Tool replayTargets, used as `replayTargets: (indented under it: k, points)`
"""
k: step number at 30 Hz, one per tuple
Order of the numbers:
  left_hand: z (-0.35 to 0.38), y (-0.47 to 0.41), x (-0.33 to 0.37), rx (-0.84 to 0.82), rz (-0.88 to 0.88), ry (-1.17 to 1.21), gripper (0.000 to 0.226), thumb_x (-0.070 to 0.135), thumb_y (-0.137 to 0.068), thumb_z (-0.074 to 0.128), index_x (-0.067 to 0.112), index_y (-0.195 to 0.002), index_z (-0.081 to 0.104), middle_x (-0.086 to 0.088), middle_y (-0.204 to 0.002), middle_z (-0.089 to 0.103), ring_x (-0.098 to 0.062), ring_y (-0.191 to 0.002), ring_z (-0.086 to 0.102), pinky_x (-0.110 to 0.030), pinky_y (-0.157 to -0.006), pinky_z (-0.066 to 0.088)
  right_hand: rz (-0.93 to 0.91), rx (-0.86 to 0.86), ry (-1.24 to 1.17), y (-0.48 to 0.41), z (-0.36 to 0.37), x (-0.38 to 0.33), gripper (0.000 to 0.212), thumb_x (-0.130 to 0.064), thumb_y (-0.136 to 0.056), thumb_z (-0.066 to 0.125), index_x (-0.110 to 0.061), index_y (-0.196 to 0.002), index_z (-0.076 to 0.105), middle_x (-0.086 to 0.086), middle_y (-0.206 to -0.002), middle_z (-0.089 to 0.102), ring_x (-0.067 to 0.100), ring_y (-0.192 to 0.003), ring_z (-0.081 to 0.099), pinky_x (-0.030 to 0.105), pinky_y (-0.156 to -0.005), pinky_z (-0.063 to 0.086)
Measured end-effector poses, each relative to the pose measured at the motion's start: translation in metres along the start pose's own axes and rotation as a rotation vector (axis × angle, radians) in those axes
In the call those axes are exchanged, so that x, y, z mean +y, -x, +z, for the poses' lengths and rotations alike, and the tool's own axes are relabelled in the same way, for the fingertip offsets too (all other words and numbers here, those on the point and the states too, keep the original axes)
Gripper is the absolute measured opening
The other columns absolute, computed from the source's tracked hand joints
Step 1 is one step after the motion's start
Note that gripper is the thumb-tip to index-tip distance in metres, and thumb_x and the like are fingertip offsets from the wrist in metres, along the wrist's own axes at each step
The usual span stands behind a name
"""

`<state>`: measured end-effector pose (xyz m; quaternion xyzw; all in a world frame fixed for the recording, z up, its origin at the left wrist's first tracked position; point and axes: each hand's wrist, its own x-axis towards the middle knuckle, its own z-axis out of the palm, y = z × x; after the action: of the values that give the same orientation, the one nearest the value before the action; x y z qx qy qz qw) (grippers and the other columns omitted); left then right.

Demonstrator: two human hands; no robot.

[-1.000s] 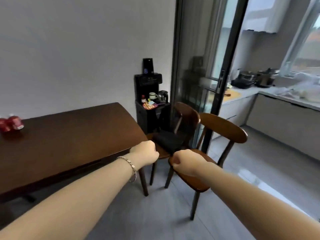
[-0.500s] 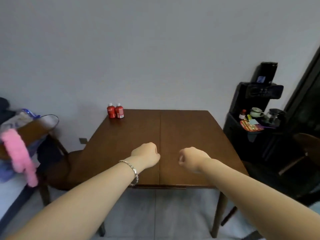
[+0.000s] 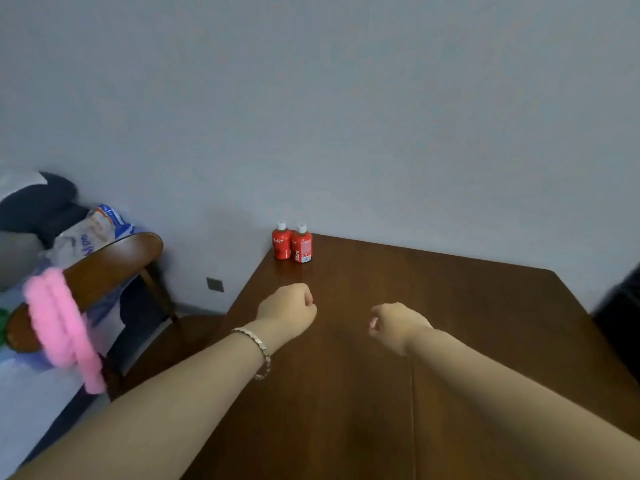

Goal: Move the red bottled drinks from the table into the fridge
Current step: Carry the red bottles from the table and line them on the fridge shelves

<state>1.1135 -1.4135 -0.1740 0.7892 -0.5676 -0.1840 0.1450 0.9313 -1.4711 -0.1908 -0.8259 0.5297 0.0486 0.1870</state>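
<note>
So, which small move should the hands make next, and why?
Probably the left hand should reach forward and uncurl toward the two red bottles. They stand upright, side by side, at the far left corner of the table, nearer the left hand than the right hand. Both hands hover curled above the table and hold nothing, so no bottle is grasped yet.

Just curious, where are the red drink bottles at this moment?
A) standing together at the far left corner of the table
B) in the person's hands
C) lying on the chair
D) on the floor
A: the red bottles stand upright side by side at the table's far left corner by the wall, while the left hand and right hand are curled and hold nothing.
</note>
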Motion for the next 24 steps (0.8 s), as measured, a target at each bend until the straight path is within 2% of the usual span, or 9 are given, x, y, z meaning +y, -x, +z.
replayTargets:
  k: [4, 7, 10, 14, 17, 19, 21, 23, 24]
  points:
    - [-0.001, -0.107, -0.055, 0.005, -0.005, 0.064, 0.022, 0.023, -0.093, 0.051, 0.02, -0.114, 0.057, 0.0, -0.116, 0.059, -0.016, -0.102, 0.057, -0.033, -0.087, 0.051, 0.035, -0.021, -0.085, -0.107, 0.011, -0.028, 0.026, -0.024, -0.091, 0.044, -0.019, -0.109, 0.061, 0.0, -0.113, 0.063, 0.022, -0.103, 0.06, 0.029, -0.082, 0.048]
    - [-0.004, -0.178, -0.085, -0.039, -0.023, 0.079, 0.034, 0.024, -0.093, 0.054, 0.018, -0.126, 0.05, -0.001, -0.125, 0.054, -0.017, -0.109, 0.055, -0.028, -0.087, 0.049, 0.101, -0.039, -0.192, -0.179, 0.017, -0.051, 0.028, -0.023, -0.09, 0.046, -0.019, -0.113, 0.061, 0.002, -0.116, 0.062, 0.021, -0.103, 0.06, 0.028, -0.084, 0.049]
    - [-0.009, -0.251, -0.11, -0.051, -0.046, 0.116, 0.045, 0.025, -0.09, 0.059, 0.015, -0.131, 0.045, -0.004, -0.131, 0.049, -0.019, -0.117, 0.051, -0.028, -0.09, 0.043, 0.147, -0.036, -0.287, -0.251, 0.017, -0.073, 0.034, -0.025, -0.09, 0.053, -0.018, -0.122, 0.056, 0.002, -0.124, 0.055, 0.019, -0.11, 0.056, 0.031, -0.092, 0.048]
    - [-0.001, -0.343, -0.141, -0.023, -0.109, 0.221, 0.068, 0.025, -0.081, 0.071, 0.009, -0.136, 0.035, -0.009, -0.138, 0.04, -0.024, -0.126, 0.042, -0.031, -0.099, 0.036, 0.209, 0.044, -0.43, -0.341, 0.023, -0.089, 0.064, -0.031, -0.085, 0.063, -0.015, -0.141, 0.035, 0.002, -0.143, 0.036, 0.019, -0.128, 0.042, 0.033, -0.102, 0.042]
    - [0.014, -0.4, -0.16, -0.043, -0.177, 0.302, 0.096, 0.027, -0.074, 0.078, 0.008, -0.146, 0.018, -0.009, -0.151, 0.025, -0.025, -0.138, 0.027, -0.036, -0.11, 0.027, 0.239, 0.093, -0.548, -0.401, 0.032, -0.091, 0.091, -0.031, -0.08, 0.071, -0.012, -0.149, 0.014, 0.005, -0.155, 0.018, 0.021, -0.142, 0.023, 0.033, -0.112, 0.027]
    - [0.031, -0.437, -0.174, -0.099, -0.18, 0.313, 0.104, 0.026, -0.069, 0.082, 0.01, -0.148, 0.015, -0.009, -0.153, 0.019, -0.026, -0.14, 0.023, -0.038, -0.112, 0.023, 0.239, 0.09, -0.562, -0.44, 0.045, -0.087, 0.103, -0.03, -0.075, 0.076, -0.014, -0.15, 0.006, 0.003, -0.157, 0.012, 0.019, -0.144, 0.015, 0.034, -0.115, 0.021]
    - [0.044, -0.459, -0.185, -0.132, -0.108, 0.366, 0.103, 0.024, -0.061, 0.087, 0.014, -0.145, 0.027, -0.008, -0.149, 0.03, -0.025, -0.136, 0.032, -0.042, -0.112, 0.028, 0.219, 0.092, -0.594, -0.463, 0.057, -0.084, 0.108, -0.029, -0.069, 0.081, -0.021, -0.15, 0.011, -0.002, -0.156, 0.019, 0.017, -0.142, 0.022, 0.038, -0.115, 0.025]
    - [0.061, -0.477, -0.193, -0.115, -0.053, 0.439, 0.09, 0.018, -0.055, 0.089, 0.02, -0.132, 0.043, -0.003, -0.135, 0.048, -0.023, -0.123, 0.047, -0.042, -0.105, 0.038, 0.244, 0.141, -0.656, -0.481, 0.073, -0.082, 0.098, -0.03, -0.062, 0.084, -0.033, -0.143, 0.029, -0.006, -0.145, 0.039, 0.017, -0.131, 0.041, 0.039, -0.107, 0.037]
    - [0.068, -0.482, -0.195, -0.11, -0.037, 0.47, 0.083, 0.015, -0.056, 0.088, 0.023, -0.126, 0.045, 0.0, -0.128, 0.053, -0.021, -0.117, 0.052, -0.04, -0.102, 0.041, 0.267, 0.183, -0.693, -0.486, 0.079, -0.082, 0.09, -0.029, -0.061, 0.084, -0.037, -0.136, 0.036, -0.008, -0.137, 0.048, 0.016, -0.122, 0.049, 0.038, -0.101, 0.042]
